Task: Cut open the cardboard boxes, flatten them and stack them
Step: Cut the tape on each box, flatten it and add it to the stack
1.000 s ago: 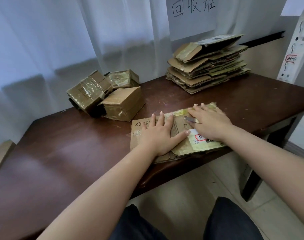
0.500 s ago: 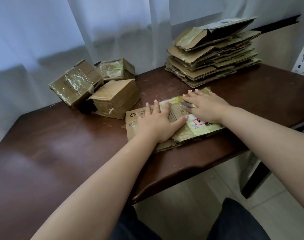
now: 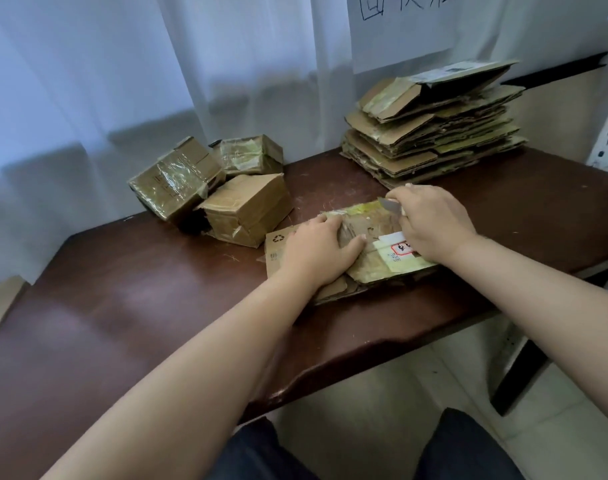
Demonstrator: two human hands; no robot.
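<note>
Pressing flattened box [image 3: 361, 261] at the surface's [image 3: 157, 292] near edge: our left hand [image 3: 316, 251] curls over its far edge, right hand [image 3: 430, 220] grips a small blade [image 3: 387, 204]. Cardboard seems light, springy, tape-slick; best gripped by opposite edges for the stack [image 3: 430, 129].

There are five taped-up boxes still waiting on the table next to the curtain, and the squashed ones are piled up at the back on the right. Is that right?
Not quite: the head view shows three taped boxes by the curtain, not five. The rest is right: they wait on the table, and the squashed ones sit in a pile at the back on the right.
</note>
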